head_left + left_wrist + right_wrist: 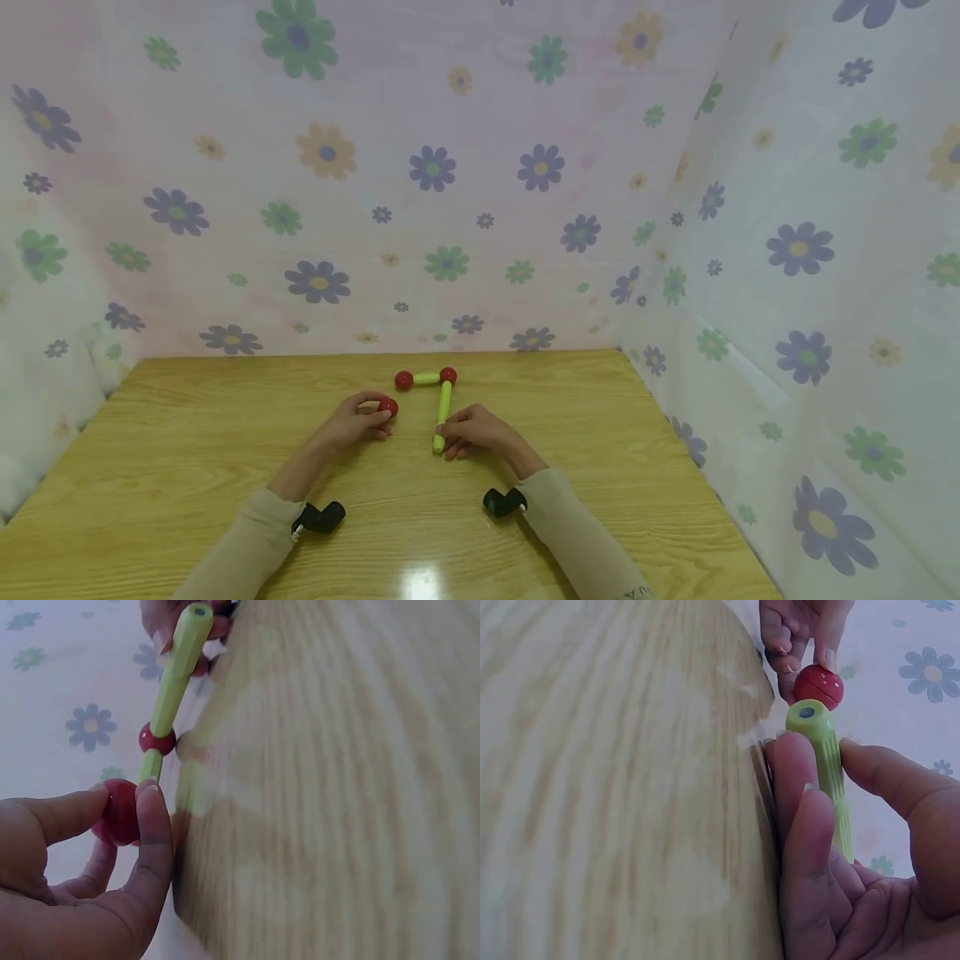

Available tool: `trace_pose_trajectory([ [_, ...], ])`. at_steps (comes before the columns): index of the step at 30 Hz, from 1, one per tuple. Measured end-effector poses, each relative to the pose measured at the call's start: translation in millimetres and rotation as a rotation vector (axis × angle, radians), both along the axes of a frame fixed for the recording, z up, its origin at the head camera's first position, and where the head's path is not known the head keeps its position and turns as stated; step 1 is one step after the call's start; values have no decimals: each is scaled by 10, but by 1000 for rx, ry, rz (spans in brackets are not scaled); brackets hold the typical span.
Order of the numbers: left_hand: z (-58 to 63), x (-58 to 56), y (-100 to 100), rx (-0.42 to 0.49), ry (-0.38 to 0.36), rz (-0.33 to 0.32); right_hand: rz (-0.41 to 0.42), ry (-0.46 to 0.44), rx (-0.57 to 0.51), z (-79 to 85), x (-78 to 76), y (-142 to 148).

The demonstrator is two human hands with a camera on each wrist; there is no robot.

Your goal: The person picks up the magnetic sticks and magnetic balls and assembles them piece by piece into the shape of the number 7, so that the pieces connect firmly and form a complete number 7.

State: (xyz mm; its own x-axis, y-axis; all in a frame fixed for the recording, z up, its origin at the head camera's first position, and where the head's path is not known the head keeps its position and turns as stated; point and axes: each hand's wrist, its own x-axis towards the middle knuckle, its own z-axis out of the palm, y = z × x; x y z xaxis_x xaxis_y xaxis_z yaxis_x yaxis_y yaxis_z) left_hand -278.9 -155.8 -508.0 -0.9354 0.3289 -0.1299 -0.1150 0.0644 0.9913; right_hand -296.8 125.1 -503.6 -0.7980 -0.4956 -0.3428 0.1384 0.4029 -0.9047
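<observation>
Between thumb and fingers my left hand (358, 423) pinches a red ball (122, 812). My right hand (474, 431) holds a yellow-green rod (443, 406) near its close end, thumb on one side and fingers on the other. That rod's free end shows a dark round spot (806, 712) in the right wrist view. At its far end sits a second red ball (447, 376). From there a shorter yellow-green rod (427, 378) runs left to a third red ball (404, 381), forming an L shape. The left hand's ball is apart from the rod's free end, to its left.
The pieces are on a wood-grain table (405, 533). A flower-printed cloth (480, 208) stands along its back and sides. Both forearms wear beige sleeves, with a black wrist camera (322, 517) on the left and another black camera (502, 502) on the right.
</observation>
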Motion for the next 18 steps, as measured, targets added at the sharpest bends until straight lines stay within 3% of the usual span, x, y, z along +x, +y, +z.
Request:
trace_pose_trajectory([
  [4, -21, 56, 46, -2, 7, -9, 11, -6, -16, 2, -26, -31],
  [11, 10, 167, 195, -73, 32, 38, 22, -16, -32, 1, -89, -29],
  [18, -32, 252, 310, -7, -14, 31, 20, -54, -23, -4, -149, -39],
])
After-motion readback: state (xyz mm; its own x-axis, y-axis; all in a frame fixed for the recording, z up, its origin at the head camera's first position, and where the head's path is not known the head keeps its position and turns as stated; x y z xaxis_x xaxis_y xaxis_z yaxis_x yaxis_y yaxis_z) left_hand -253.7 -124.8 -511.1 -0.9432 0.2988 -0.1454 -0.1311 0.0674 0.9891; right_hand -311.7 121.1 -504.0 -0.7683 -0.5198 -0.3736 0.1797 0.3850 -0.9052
